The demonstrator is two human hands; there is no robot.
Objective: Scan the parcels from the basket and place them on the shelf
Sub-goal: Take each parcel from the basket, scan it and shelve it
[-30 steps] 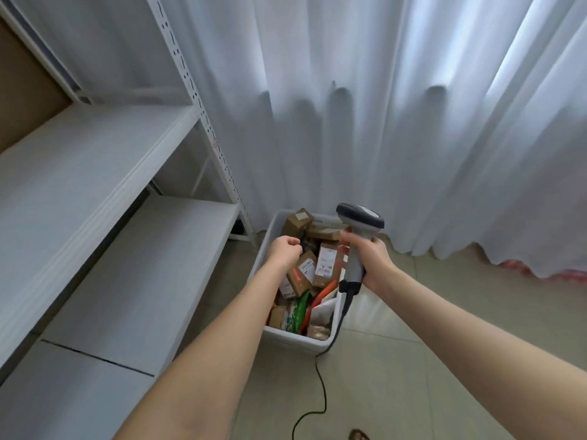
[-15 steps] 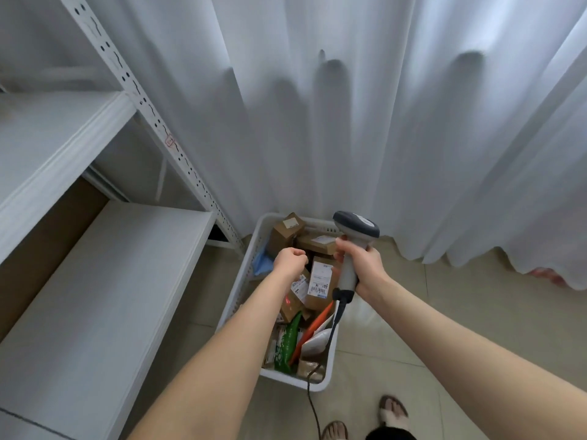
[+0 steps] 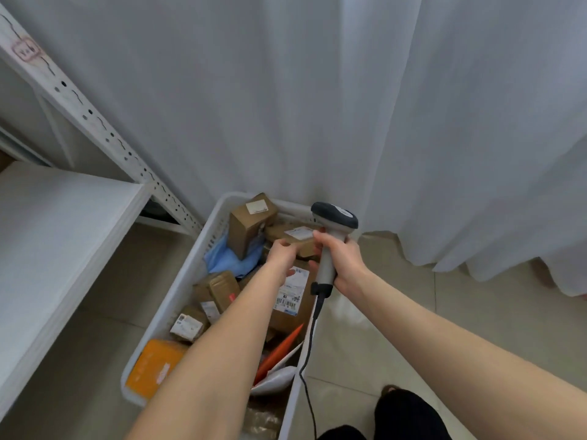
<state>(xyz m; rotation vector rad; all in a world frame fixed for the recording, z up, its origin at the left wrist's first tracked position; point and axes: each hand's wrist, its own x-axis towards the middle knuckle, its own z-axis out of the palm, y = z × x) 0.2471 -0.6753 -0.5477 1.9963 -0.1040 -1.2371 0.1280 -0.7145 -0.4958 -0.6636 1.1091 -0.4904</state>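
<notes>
Basket (image 3: 176, 290): white plastic, down on the tile floor (image 3: 365, 338), hard against the white curtain (image 3: 317, 106).
Parcels (image 3: 219, 290): all in the basket. There's a tall cardboard box (image 3: 249, 228) at the far end beside a blue bag (image 3: 227, 263), a labelled box (image 3: 290, 296) under the left wrist, and an orange mailer (image 3: 155, 366) in the near corner.
Right hand (image 3: 344, 262): wrapped firmly round the grey handle of the barcode scanner (image 3: 333, 214), dark head on top, above the basket's far right rim.
Left hand (image 3: 281, 254): down among the boxes, fingers curled. Whether it has hold of one, can't tell.
Cable (image 3: 308, 354): black, dropping from the scanner along the right rim.
Shelf (image 3: 47, 242): white board on the left, perforated post (image 3: 104, 131) near the basket.
</notes>
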